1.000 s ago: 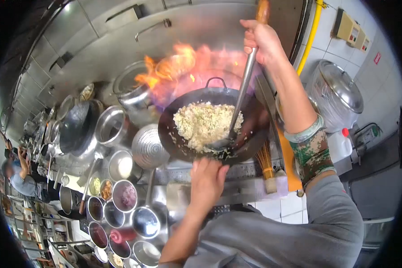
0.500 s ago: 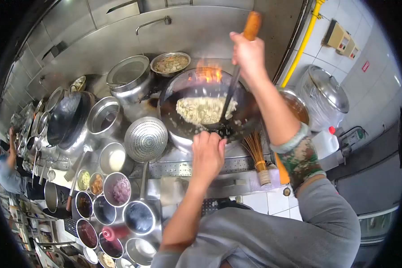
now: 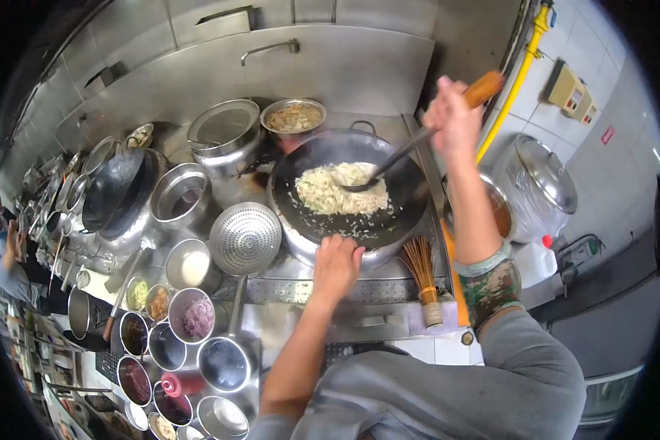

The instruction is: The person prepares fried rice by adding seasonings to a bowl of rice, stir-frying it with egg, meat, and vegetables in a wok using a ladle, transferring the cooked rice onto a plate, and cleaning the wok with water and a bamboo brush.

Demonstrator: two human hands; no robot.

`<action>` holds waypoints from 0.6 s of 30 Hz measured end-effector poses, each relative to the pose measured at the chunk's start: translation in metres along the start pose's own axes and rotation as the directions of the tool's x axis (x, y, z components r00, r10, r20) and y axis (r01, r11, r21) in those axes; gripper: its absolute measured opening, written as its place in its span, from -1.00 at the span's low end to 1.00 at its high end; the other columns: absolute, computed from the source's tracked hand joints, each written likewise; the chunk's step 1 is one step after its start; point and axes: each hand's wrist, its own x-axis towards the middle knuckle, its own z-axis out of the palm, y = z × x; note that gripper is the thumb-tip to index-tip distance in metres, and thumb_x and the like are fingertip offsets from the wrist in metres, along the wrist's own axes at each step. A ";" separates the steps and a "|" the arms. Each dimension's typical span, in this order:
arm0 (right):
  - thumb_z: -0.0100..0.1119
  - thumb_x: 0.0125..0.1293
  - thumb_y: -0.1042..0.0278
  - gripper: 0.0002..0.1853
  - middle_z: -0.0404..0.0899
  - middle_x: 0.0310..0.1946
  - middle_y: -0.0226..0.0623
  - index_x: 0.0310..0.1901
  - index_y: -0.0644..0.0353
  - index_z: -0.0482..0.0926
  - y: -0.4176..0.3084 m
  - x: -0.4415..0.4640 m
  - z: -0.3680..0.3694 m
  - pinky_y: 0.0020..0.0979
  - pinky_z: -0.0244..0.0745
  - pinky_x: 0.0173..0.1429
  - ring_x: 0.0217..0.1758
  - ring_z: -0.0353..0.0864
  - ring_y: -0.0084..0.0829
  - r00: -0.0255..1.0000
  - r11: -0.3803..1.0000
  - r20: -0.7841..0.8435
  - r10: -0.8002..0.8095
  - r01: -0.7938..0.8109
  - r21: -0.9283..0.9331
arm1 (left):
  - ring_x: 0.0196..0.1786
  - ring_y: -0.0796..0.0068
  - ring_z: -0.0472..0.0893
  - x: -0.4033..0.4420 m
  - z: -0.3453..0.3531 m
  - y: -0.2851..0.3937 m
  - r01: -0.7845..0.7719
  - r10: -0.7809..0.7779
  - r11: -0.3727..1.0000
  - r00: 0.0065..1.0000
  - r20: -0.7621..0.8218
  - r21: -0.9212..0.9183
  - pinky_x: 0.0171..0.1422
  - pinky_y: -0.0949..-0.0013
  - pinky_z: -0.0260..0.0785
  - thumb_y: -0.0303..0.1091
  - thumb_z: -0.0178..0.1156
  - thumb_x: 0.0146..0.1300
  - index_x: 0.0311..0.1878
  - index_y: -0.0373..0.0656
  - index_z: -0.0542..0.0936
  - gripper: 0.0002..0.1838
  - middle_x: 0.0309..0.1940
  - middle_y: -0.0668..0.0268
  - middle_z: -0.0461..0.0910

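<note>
A dark wok (image 3: 407,202) sits level on the stove. In it lies a mound of pale fried rice (image 3: 323,192) with green bits, loose grains scattered around it. My right hand (image 3: 453,117), raised at the upper right, is closed round the handle of a ladle (image 3: 403,152). The ladle's wooden grip end sticks out past my fist, and its bowl rests in the rice. My left hand (image 3: 337,265) is closed on the wok's near edge; whatever part its fingers wrap is hidden beneath them.
A perforated strainer (image 3: 245,238) lies left of the wok. A bamboo brush (image 3: 424,282) stands to its right. Behind it are a bowl of food (image 3: 293,117) and a lidded pot (image 3: 226,139). Containers of ingredients, including sliced onion (image 3: 198,317), crowd the lower left. Another person (image 3: 11,268) is at far left.
The flames behind the wok are gone and the wok has settled flatter. My right hand has moved right and lower, tilting the ladle over. The rice sits gathered. My left hand stays at the rim.
</note>
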 end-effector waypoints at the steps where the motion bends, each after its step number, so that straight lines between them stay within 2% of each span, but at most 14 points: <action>1: 0.25 0.25 0.30 -0.67 0.14 -0.78 -0.58 -0.52 0.02 0.26 0.035 -0.013 -0.008 -0.48 0.06 -0.71 -0.82 0.10 -0.63 0.997 0.998 -0.057 0.046 -0.049 -0.044 | -0.06 0.10 0.45 -0.001 0.002 -0.001 -0.020 0.019 0.999 1.000 -0.024 -0.033 -0.05 0.08 0.30 -0.33 0.27 0.14 -0.27 -0.19 0.58 -0.84 -0.23 0.19 0.48; 2: 0.24 0.27 0.28 -0.65 0.12 -0.78 -0.58 -0.54 0.01 0.25 0.054 -0.021 -0.014 -0.48 0.03 -0.70 -0.82 0.08 -0.64 0.989 0.992 -0.116 0.089 -0.099 -0.083 | -0.05 0.10 0.45 -0.001 0.003 -0.002 -0.041 0.038 0.997 0.998 -0.048 -0.064 -0.04 0.09 0.30 -0.34 0.28 0.13 -0.24 -0.18 0.58 -0.83 -0.22 0.19 0.49; 3: 0.24 0.27 0.28 -0.65 0.12 -0.78 -0.58 -0.54 0.01 0.25 0.055 -0.016 -0.017 -0.48 0.03 -0.70 -0.82 0.08 -0.64 0.986 0.990 -0.136 0.100 -0.112 -0.083 | 0.00 0.12 0.45 -0.003 -0.002 0.000 -0.029 0.027 0.998 0.999 -0.030 -0.050 0.00 0.11 0.29 -0.36 0.30 0.11 -0.14 -0.17 0.57 -0.75 -0.16 0.20 0.51; 5: 0.23 0.27 0.30 -0.67 0.12 -0.78 -0.57 -0.53 0.02 0.26 0.051 0.014 -0.011 -0.47 0.03 -0.71 -0.82 0.09 -0.64 0.972 0.973 0.043 0.232 -0.231 -0.021 | 0.01 0.13 0.45 -0.008 -0.019 0.014 -0.039 0.037 0.999 0.998 -0.056 -0.036 0.01 0.13 0.29 -0.35 0.30 0.10 -0.09 -0.17 0.56 -0.71 -0.14 0.20 0.51; 7: 0.22 0.27 0.32 -0.66 0.12 -0.78 -0.56 -0.53 0.01 0.24 0.028 0.027 0.000 -0.47 0.02 -0.70 -0.82 0.08 -0.63 0.984 0.984 0.005 0.176 -0.176 0.006 | 0.02 0.14 0.46 -0.004 -0.037 0.023 -0.065 0.064 0.998 0.993 -0.096 -0.013 0.03 0.16 0.28 -0.34 0.31 0.10 -0.05 -0.16 0.55 -0.67 -0.12 0.21 0.51; 9: 0.20 0.28 0.34 -0.66 0.12 -0.79 -0.56 -0.54 0.00 0.22 0.039 0.029 -0.017 -0.45 0.02 -0.70 -0.82 0.05 -0.61 0.994 0.988 0.000 0.106 -0.106 0.110 | 0.04 0.14 0.45 -0.007 -0.044 0.031 0.035 -0.027 0.993 0.997 -0.077 0.108 0.05 0.18 0.27 -0.32 0.33 0.09 -0.01 -0.16 0.54 -0.62 -0.07 0.19 0.51; 10: 0.20 0.28 0.34 -0.66 0.12 -0.79 -0.56 -0.54 0.00 0.22 0.057 0.028 -0.021 -0.45 0.02 -0.70 -0.82 0.05 -0.61 0.994 0.987 0.001 0.111 -0.110 0.116 | 0.04 0.14 0.45 -0.004 -0.039 0.031 0.039 -0.030 0.993 0.997 -0.077 0.115 0.05 0.18 0.27 -0.32 0.33 0.09 -0.01 -0.16 0.54 -0.62 -0.07 0.19 0.51; 12: 0.17 0.29 0.34 -0.66 0.09 -0.79 -0.56 -0.55 -0.01 0.21 0.082 0.030 -0.017 -0.45 0.03 -0.69 -0.82 0.05 -0.60 0.954 0.957 -0.089 0.285 -0.277 0.087 | 0.00 0.10 0.45 0.006 -0.026 0.026 0.015 -0.018 0.990 1.000 0.017 0.140 0.02 0.15 0.28 -0.29 0.34 0.09 -0.03 -0.17 0.54 -0.63 -0.13 0.16 0.51; 13: 0.17 0.29 0.34 -0.66 0.08 -0.79 -0.58 -0.54 0.00 0.22 0.080 0.045 -0.016 -0.44 0.03 -0.69 -0.81 0.04 -0.59 0.939 0.938 -0.024 0.342 -0.340 0.073 | 0.00 0.10 0.45 0.003 -0.022 0.019 0.015 -0.017 0.989 1.000 0.012 0.149 0.02 0.15 0.28 -0.29 0.34 0.09 -0.03 -0.17 0.54 -0.63 -0.13 0.16 0.51; 14: 0.17 0.27 0.33 -0.68 0.08 -0.78 -0.60 -0.53 0.01 0.23 0.069 0.057 -0.007 -0.44 0.03 -0.69 -0.81 0.04 -0.61 0.928 0.930 -0.074 0.365 -0.366 -0.009 | -0.03 0.08 0.45 -0.008 -0.017 0.014 -0.003 -0.010 0.991 0.996 0.094 0.135 -0.01 0.14 0.28 -0.28 0.34 0.09 -0.08 -0.17 0.55 -0.66 -0.16 0.15 0.51; 15: 0.18 0.27 0.34 -0.68 0.07 -0.78 -0.61 -0.54 0.01 0.23 0.055 0.065 -0.007 -0.44 0.04 -0.69 -0.80 0.04 -0.62 0.917 0.918 -0.048 0.395 -0.397 -0.025 | -0.06 0.06 0.45 -0.012 -0.015 0.009 -0.027 0.008 0.992 0.988 0.156 0.120 -0.03 0.13 0.28 -0.27 0.34 0.10 -0.12 -0.16 0.56 -0.69 -0.20 0.15 0.50; 16: 0.18 0.26 0.34 -0.68 0.07 -0.78 -0.62 -0.54 0.00 0.24 0.040 0.078 -0.007 -0.45 0.05 -0.69 -0.80 0.04 -0.64 0.910 0.910 -0.021 0.413 -0.414 -0.038 | -0.06 0.06 0.45 -0.010 -0.023 0.016 -0.039 0.021 0.991 0.990 0.141 0.129 -0.03 0.13 0.28 -0.27 0.34 0.10 -0.12 -0.16 0.56 -0.69 -0.20 0.15 0.50; 18: 0.19 0.26 0.33 -0.62 0.05 -0.80 -0.64 -0.62 -0.05 0.20 -0.002 0.074 0.001 -0.46 0.03 -0.70 -0.79 0.02 -0.67 0.892 0.889 0.000 0.452 -0.450 -0.087 | -0.22 0.07 0.43 -0.021 -0.046 0.051 -0.028 0.033 0.998 0.995 0.098 -0.059 -0.10 0.14 0.26 -0.32 0.30 0.16 -0.20 -0.23 0.54 -0.77 -0.32 0.10 0.47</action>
